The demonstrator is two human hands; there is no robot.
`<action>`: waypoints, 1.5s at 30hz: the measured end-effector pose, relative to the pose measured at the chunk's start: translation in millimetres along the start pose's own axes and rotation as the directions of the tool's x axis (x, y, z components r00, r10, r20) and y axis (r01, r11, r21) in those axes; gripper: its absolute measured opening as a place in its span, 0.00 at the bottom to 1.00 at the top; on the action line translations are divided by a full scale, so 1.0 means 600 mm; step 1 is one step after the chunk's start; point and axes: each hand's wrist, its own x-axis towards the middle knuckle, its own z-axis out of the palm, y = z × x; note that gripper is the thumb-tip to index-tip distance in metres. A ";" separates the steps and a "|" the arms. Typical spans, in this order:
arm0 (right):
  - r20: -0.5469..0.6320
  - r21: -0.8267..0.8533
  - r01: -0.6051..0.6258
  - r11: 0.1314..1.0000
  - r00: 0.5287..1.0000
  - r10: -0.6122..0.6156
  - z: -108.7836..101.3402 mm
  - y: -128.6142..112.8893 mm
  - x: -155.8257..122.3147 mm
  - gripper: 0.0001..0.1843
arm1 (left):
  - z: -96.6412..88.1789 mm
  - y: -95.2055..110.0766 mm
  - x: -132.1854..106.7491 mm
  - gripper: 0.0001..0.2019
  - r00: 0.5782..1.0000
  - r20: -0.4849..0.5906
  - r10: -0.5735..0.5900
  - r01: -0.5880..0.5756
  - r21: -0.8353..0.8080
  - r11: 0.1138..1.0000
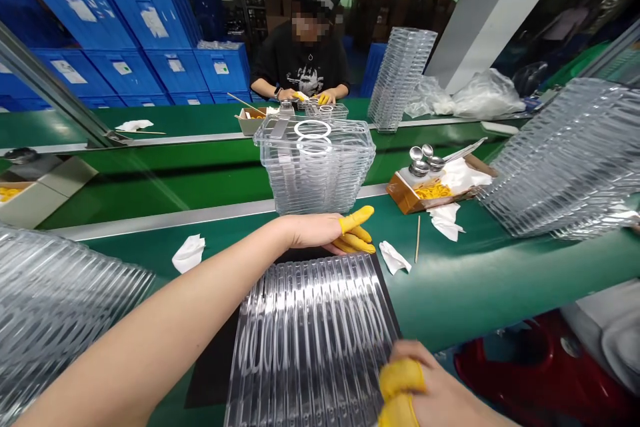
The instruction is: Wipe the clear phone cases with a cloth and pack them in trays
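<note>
Left hand (313,230), palm down, forearm coming in from 7 o'clock, yellow cots on its fingers (356,219); these sit close together, slightly curled, holding nothing, at the far edge of the tray. Right hand (430,390) at 5 o'clock, cut off by the frame's lower edge; its yellow-cotted fingers (401,379) are closed on the tray's right edge.

Clear ribbed plastic tray (310,340) lies flat on a black mat (210,367), directly ahead of the body, ribs running 6 to 12. Green counter (465,287) extends past the mat's right edge; tissue (394,257) and a wooden stick (417,240) lie there at 1 o'clock.

Further out: stacked trays at 9 o'clock (50,300), 12 o'clock (315,173) and 3 o'clock (560,160). Cardboard box of yellow cots (425,190) at 2 o'clock. Co-worker (300,67) across the line, both hands at a tray. Blue crates (140,33) behind, at 11 o'clock.
</note>
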 end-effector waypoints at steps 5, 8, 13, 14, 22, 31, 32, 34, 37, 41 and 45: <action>-0.094 -0.111 -0.141 0.984 0.987 0.131 -0.039 0.064 0.023 0.12 | 0.005 0.005 -0.002 0.37 1.000 -0.008 -0.019 0.019 -0.013 1.000; -0.141 -0.147 -0.215 0.965 0.971 0.194 -0.030 0.100 0.058 0.11 | 0.009 0.010 -0.005 0.37 1.000 -0.015 -0.019 0.019 -0.004 1.000; 0.071 -0.015 -0.101 0.995 0.992 0.102 -0.011 0.024 0.013 0.12 | 0.008 0.011 -0.008 0.37 1.000 -0.014 -0.013 0.013 -0.009 1.000; 0.076 0.003 -0.080 0.997 0.994 0.079 -0.017 0.007 -0.004 0.11 | 0.008 0.010 -0.008 0.37 1.000 -0.011 -0.013 0.013 -0.016 1.000; -0.199 -0.080 -0.266 0.961 0.949 0.246 -0.048 0.114 0.016 0.11 | 0.005 0.003 -0.007 0.38 1.000 -0.002 -0.014 0.014 -0.010 1.000; 0.002 0.050 -0.235 0.971 0.972 0.235 -0.041 0.074 0.008 0.12 | 0.005 0.004 -0.005 0.39 1.000 -0.013 -0.029 0.028 -0.018 0.999; 0.023 0.059 -0.235 0.970 0.972 0.234 -0.043 0.059 -0.005 0.12 | 0.005 0.004 -0.005 0.39 0.999 -0.017 -0.032 0.032 -0.019 0.999; 0.083 0.074 -0.246 0.966 0.967 0.240 -0.042 0.032 -0.031 0.13 | 0.006 0.005 -0.006 0.40 0.999 -0.022 -0.036 0.036 -0.020 0.999; 0.131 0.136 -0.260 0.956 0.961 0.243 -0.031 0.006 -0.069 0.13 | 0.006 0.004 -0.006 0.41 0.999 -0.019 -0.038 0.038 -0.022 0.999; 0.123 0.230 -0.277 0.933 0.959 0.255 -0.036 0.004 -0.090 0.15 | 0.003 0.001 -0.004 0.43 0.999 -0.011 -0.040 0.039 -0.024 0.999; -0.062 0.615 -0.403 0.678 0.832 0.552 -0.045 0.047 -0.075 0.09 | 0.005 0.004 -0.009 0.44 0.999 -0.021 -0.038 0.038 -0.009 0.999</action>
